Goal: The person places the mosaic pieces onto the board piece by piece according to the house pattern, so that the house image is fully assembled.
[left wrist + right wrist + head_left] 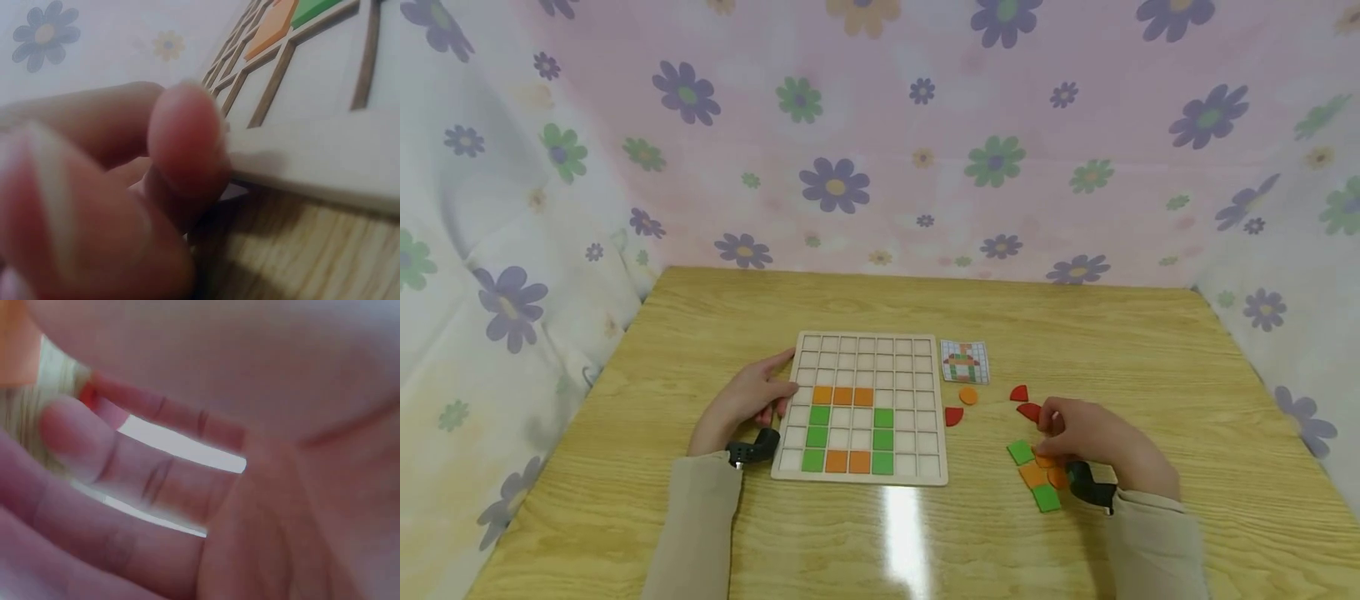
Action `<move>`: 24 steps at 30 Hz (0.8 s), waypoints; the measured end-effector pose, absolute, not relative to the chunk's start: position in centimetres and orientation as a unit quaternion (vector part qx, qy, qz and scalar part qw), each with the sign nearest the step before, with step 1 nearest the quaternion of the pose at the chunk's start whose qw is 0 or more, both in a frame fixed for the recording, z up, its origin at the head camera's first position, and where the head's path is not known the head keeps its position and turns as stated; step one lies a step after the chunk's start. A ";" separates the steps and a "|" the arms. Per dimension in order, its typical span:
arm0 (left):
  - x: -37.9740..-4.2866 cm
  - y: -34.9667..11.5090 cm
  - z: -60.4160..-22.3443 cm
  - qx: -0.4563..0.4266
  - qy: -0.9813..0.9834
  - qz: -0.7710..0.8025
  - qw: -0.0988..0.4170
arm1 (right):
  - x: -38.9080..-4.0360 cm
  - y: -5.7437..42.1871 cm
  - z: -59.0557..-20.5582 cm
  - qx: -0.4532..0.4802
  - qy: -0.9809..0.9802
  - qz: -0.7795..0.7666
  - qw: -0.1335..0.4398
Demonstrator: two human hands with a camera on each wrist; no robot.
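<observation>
A square wooden grid board (pixel 917 475) lies on the table with orange and green tiles in some of its cells. My left hand (pixel 751 396) grips the board's left rim, the thumb over the edge. In the left wrist view a fingertip (pixel 187 140) sits right against the rim. My right hand (pixel 1090 433) is low over loose pieces, its fingers bent. Below it lie a green square (pixel 1021 452), an orange piece (pixel 1033 476) and another green square (pixel 1047 498). A red quarter-round piece (pixel 1028 411) is at its fingertips. I cannot tell whether it pinches a piece.
A small printed card (pixel 966 362) with a coloured grid pattern lies right of the board. Nearby are an orange disc (pixel 967 396) and a red quarter-round piece (pixel 953 416); another red piece (pixel 1018 392) is farther right. Flowered cloth (pixel 880 167) closes off the back and sides.
</observation>
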State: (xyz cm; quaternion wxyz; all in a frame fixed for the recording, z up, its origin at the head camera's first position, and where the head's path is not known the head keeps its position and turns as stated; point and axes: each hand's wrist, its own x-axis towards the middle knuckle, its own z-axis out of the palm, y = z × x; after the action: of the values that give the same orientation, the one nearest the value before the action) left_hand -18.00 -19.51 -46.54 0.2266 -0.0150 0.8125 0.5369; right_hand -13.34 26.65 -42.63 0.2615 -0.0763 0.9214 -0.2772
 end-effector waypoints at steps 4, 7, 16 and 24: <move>-18.1 -19.4 -46.5 -0.010 0.812 0.540 0.222 | -13.4 25.7 -42.7 -0.084 0.922 -0.277 0.257; -18.0 -19.4 -46.5 -0.011 0.813 0.537 0.224 | -13.4 25.0 -42.8 -0.094 0.915 -0.292 0.261; -17.9 -19.5 -46.4 -0.018 0.814 0.538 0.219 | -13.7 23.7 -42.5 -0.129 0.915 -0.280 0.259; -17.7 -19.4 -46.4 -0.013 0.820 0.529 0.217 | -13.6 23.6 -42.5 -0.183 0.911 -0.273 0.249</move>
State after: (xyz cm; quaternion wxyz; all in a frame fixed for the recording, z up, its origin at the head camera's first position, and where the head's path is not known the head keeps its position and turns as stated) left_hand -17.74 -19.39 -46.44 0.2167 -0.0133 0.8202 0.5292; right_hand -13.57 23.63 -42.50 0.2485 -0.1825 0.9112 -0.2732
